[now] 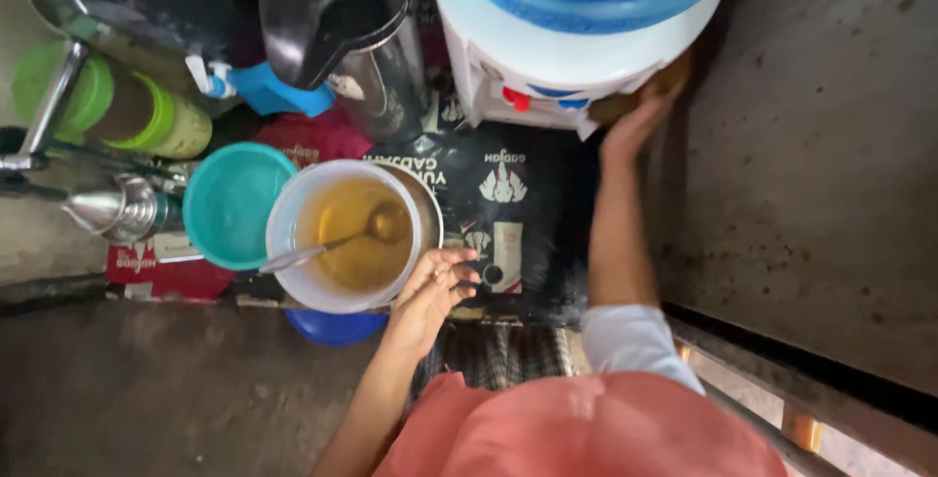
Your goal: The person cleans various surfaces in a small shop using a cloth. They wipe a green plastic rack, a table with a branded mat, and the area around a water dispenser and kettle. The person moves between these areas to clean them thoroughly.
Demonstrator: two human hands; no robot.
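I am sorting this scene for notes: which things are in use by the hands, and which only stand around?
In use:
left hand on white bucket of amber liquid, metal ladle inside;
right hand at white water dispenser.

Standing around:
teal plastic bowl;
black pump flask;
green-lidded jar.

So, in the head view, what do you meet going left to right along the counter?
Green-lidded jar → steel flask → teal bowl → white bucket of amber liquid with a spoon → left hand at its rim → water dispenser → right hand beside its taps.
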